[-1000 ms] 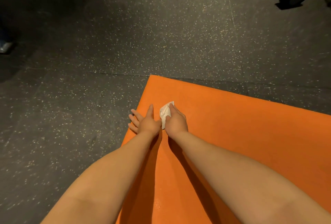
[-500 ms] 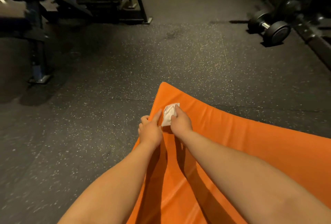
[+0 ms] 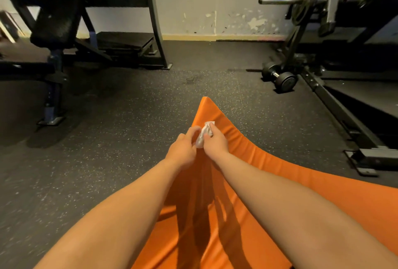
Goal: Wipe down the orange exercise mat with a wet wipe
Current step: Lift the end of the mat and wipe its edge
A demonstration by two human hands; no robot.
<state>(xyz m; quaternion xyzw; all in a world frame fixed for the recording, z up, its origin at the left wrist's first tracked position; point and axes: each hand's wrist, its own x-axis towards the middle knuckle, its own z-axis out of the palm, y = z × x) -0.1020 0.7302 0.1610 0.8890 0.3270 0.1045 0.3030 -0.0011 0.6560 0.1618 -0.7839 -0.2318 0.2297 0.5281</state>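
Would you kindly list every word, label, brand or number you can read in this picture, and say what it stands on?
No text can be read anywhere in this view.
wet wipe: plain white, no print showing.
orange mat: no logo or label showing.
dumbbell: any marking on its end is too dark and small to read.
weight plate: any raised lettering is too blurred to read.

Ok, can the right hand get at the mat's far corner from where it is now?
Probably yes. The right hand, gripping the wet wipe together with the left hand, sits just short of the far corner of the orange mat, with only bare mat between.
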